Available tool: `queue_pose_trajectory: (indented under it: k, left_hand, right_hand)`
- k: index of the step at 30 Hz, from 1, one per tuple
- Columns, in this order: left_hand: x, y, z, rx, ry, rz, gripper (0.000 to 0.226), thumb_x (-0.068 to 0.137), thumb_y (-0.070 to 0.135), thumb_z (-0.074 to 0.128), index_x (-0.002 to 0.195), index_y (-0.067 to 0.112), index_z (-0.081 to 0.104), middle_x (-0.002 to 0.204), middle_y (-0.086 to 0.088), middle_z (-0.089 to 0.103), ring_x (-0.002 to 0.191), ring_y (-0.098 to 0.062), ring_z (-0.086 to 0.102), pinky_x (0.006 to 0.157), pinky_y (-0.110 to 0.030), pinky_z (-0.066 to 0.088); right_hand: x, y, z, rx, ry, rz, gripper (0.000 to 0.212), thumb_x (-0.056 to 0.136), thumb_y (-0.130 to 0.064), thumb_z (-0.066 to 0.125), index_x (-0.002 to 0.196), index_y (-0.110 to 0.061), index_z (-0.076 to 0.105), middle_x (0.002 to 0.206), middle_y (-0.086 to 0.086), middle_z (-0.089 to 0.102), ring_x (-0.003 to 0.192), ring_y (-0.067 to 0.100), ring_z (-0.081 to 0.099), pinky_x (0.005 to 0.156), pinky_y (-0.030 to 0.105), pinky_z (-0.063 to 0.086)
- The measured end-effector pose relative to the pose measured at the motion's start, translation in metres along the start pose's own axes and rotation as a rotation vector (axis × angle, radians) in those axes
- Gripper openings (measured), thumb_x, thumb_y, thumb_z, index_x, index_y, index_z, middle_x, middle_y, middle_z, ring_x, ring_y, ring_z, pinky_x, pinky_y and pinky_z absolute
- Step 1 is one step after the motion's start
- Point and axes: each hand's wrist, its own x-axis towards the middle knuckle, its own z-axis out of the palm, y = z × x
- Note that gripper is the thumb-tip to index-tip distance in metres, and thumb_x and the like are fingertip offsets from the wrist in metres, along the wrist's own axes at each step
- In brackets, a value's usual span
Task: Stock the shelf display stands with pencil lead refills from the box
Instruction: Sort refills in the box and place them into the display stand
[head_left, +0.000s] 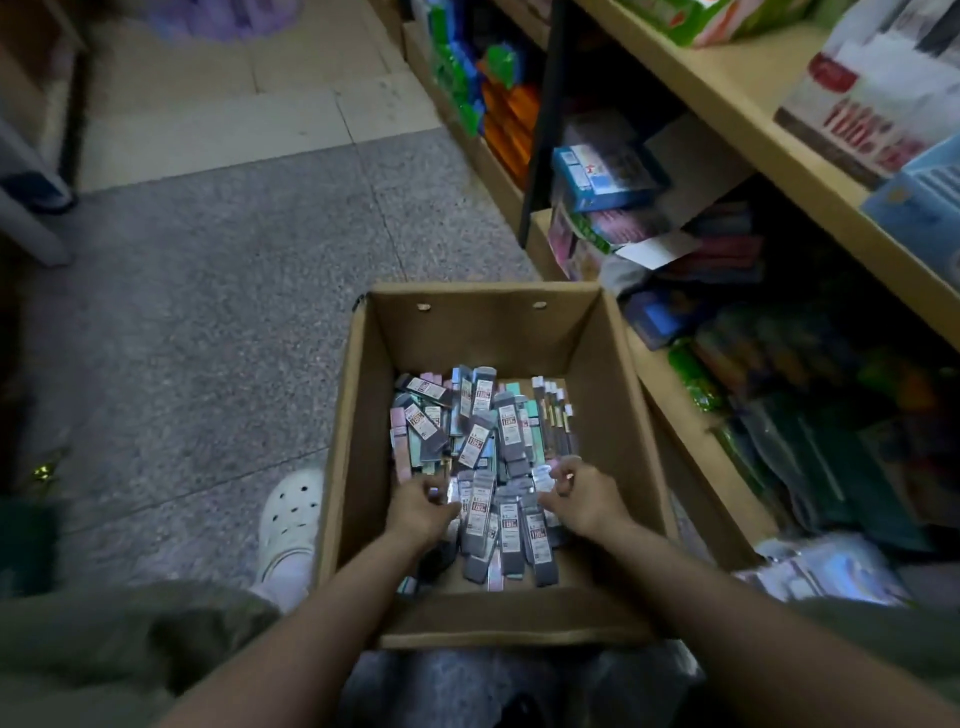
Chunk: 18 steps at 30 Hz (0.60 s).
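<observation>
Both hands reach into an open cardboard box (613, 374) of pencil lead refills (483, 452) on a shop floor.

Left hand (418, 506) curls its fingers round a few packets at the near edge of the pile; right hand (584, 496) has its fingers bent over packets opposite, pinching at them, though what it holds cannot be told. Refills lie heaped loose across the box bottom. Wooden shelves (737, 98) of stationery stand just beside it; no display stand shows, so stocking looks barely begun.
</observation>
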Motion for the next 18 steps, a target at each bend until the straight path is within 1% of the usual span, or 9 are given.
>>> queue_pose_trajectory:
  k: [2, 4, 5, 7, 9, 11, 14, 16, 18]
  left_hand:
    - [0.009, -0.001, 0.004, 0.073, 0.122, 0.024, 0.034, 0.084, 0.007, 0.07, 0.116, 0.006, 0.06, 0.116, -0.015, 0.064, 0.097, -0.024, 0.061, 0.086, -0.031, 0.048]
    - [0.018, -0.001, 0.006, 0.14, 0.185, 0.126, 0.036, 0.086, 0.006, 0.068, 0.121, 0.01, 0.058, 0.135, -0.017, 0.052, 0.115, -0.028, 0.055, 0.097, -0.035, 0.047]
    - [0.022, 0.001, 0.007, 0.189, 0.206, 0.197, 0.04, 0.087, 0.007, 0.066, 0.125, 0.012, 0.056, 0.144, -0.016, 0.042, 0.125, -0.029, 0.047, 0.104, -0.039, 0.044]
    - [0.032, 0.004, 0.01, 0.282, 0.238, 0.291, 0.052, 0.09, 0.013, 0.064, 0.138, 0.018, 0.045, 0.157, -0.009, 0.019, 0.142, -0.027, 0.022, 0.116, -0.041, 0.03]
    - [0.043, 0.007, 0.013, 0.345, 0.256, 0.301, 0.063, 0.092, 0.019, 0.061, 0.147, 0.022, 0.032, 0.162, -0.004, 0.0, 0.148, -0.025, 0.002, 0.12, -0.04, 0.018]
    - [0.054, 0.009, 0.016, 0.425, 0.245, 0.242, 0.069, 0.094, 0.026, 0.057, 0.152, 0.022, 0.021, 0.162, -0.007, -0.011, 0.148, -0.029, -0.005, 0.119, -0.04, 0.011]
    - [0.063, 0.008, 0.019, 0.589, 0.194, 0.158, 0.068, 0.098, 0.038, 0.047, 0.155, 0.024, 0.013, 0.162, -0.008, -0.014, 0.148, -0.033, -0.008, 0.12, -0.044, 0.007]
    - [0.061, 0.006, 0.021, 0.663, 0.152, 0.17, 0.065, 0.099, 0.039, 0.043, 0.155, 0.03, 0.011, 0.162, -0.002, -0.017, 0.148, -0.033, -0.012, 0.119, -0.048, 0.007]
    - [0.056, 0.004, 0.023, 0.694, 0.122, 0.198, 0.063, 0.099, 0.039, 0.042, 0.154, 0.033, 0.011, 0.161, 0.002, -0.019, 0.147, -0.035, -0.015, 0.119, -0.05, 0.006]
  right_hand:
    - [0.013, 0.002, 0.011, -0.057, 0.021, -0.028, 0.052, 0.087, -0.025, 0.073, 0.134, -0.016, 0.051, 0.129, 0.007, 0.056, 0.112, 0.019, 0.056, 0.09, 0.023, 0.046]
    - [0.024, -0.001, 0.022, -0.103, 0.035, -0.067, 0.065, 0.088, -0.025, 0.071, 0.145, -0.024, 0.039, 0.147, 0.007, 0.039, 0.131, 0.023, 0.044, 0.106, 0.031, 0.039]
    - [0.031, -0.002, 0.027, -0.147, 0.033, -0.097, 0.07, 0.088, -0.026, 0.07, 0.148, -0.029, 0.033, 0.152, 0.006, 0.03, 0.138, 0.024, 0.036, 0.11, 0.035, 0.037]
    - [0.045, -0.003, 0.036, -0.302, 0.008, -0.207, 0.079, 0.089, -0.034, 0.068, 0.151, -0.038, 0.021, 0.161, 0.002, 0.012, 0.147, 0.027, 0.019, 0.116, 0.044, 0.027]
    - [0.061, -0.004, 0.046, -0.474, -0.01, -0.348, 0.083, 0.089, -0.044, 0.064, 0.152, -0.043, 0.01, 0.164, 0.0, -0.004, 0.15, 0.03, 0.002, 0.119, 0.051, 0.013]
    - [0.076, -0.009, 0.058, -0.605, -0.005, -0.45, 0.08, 0.092, -0.051, 0.057, 0.152, -0.045, 0.004, 0.163, -0.001, -0.016, 0.15, 0.03, -0.009, 0.118, 0.055, 0.003]
    - [0.092, -0.018, 0.074, -0.654, 0.008, -0.468, 0.078, 0.094, -0.053, 0.05, 0.151, -0.047, -0.004, 0.16, -0.002, -0.025, 0.149, 0.03, -0.013, 0.116, 0.059, 0.001]
    - [0.099, -0.018, 0.077, -0.659, 0.024, -0.464, 0.079, 0.094, -0.053, 0.05, 0.15, -0.048, -0.007, 0.16, -0.003, -0.026, 0.149, 0.03, -0.013, 0.116, 0.06, 0.0]
    - [0.1, -0.014, 0.075, -0.672, 0.047, -0.502, 0.077, 0.095, -0.052, 0.049, 0.151, -0.046, -0.004, 0.161, -0.002, -0.021, 0.15, 0.029, -0.011, 0.116, 0.06, 0.001]
